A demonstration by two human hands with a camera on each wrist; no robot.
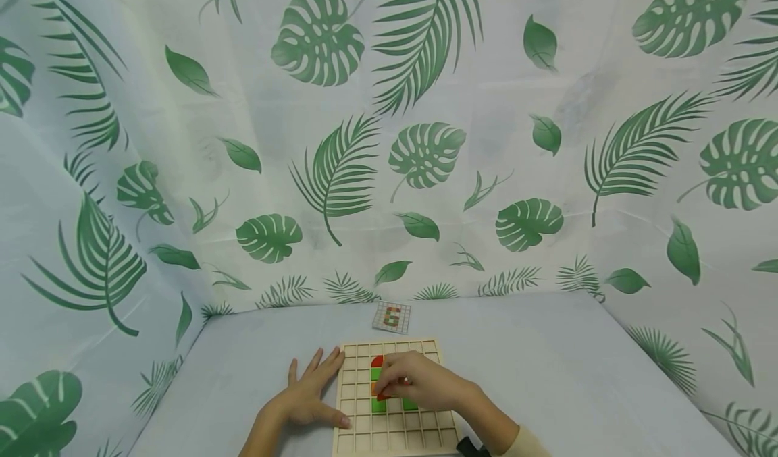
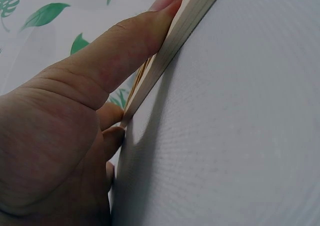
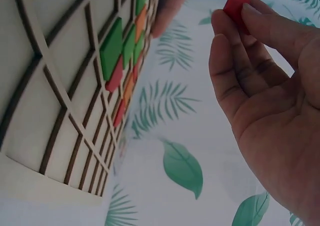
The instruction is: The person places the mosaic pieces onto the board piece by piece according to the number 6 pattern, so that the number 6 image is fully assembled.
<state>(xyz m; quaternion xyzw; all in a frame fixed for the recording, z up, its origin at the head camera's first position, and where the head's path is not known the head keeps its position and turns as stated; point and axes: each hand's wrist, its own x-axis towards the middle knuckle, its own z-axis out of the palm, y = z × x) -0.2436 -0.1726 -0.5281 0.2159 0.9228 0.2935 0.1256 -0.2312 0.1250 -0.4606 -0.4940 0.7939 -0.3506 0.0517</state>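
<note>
My right hand [image 1: 425, 381] pinches a small red tile [image 3: 236, 6] between thumb and fingertips, over the middle of a wooden grid board [image 1: 358, 442]. On the board, green, orange and red tiles sit in grid squares, among them a green tile [image 1: 379, 405] and a rounded red one [image 1: 377, 361]. Some tiles are hidden behind my right hand. My left hand [image 1: 306, 397] lies at the board's left side with its fingers spread. Its thumb rests on the board's edge in the left wrist view, and the fingertips reach the edge farther up.
A small card [image 1: 392, 318] with a gridded, coloured figure shaped like a 6 or G lies behind the board. White cloth covers the table [image 1: 523, 349]. Leaf-printed sheets [image 1: 425, 261] rise at the back and sides. Something black [image 1: 471, 447] shows by my right wrist.
</note>
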